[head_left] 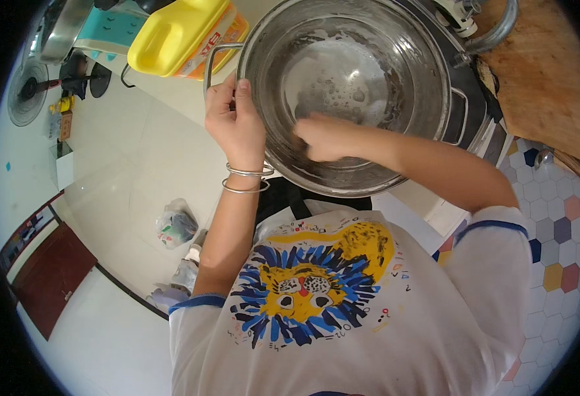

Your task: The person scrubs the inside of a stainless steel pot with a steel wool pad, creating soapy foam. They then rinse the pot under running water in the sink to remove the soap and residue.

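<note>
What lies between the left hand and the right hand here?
In the head view, the curved inner wall of the metal pot lies between: the left hand holds its rim, and the right hand is inside.

Soft, fairly bright light fills the middle of the view, with no hard-edged shadows. The metal pot (427, 72) carries the strongest glare: white streaks along its right inner wall and a pale shine on its wet bottom, while the near inner wall falls darker. The bracelets (249, 171) glint, and the pale floor (121, 158) has a faint sheen. The right hand (333, 138) is smeared by motion, worst at the fingers; the left hand (237, 125) is crisp. Toward the edges, the door (55, 280) looks dim and tilted, straight lines bow, detail softens, and a bluish rim fades into black corners.
</note>
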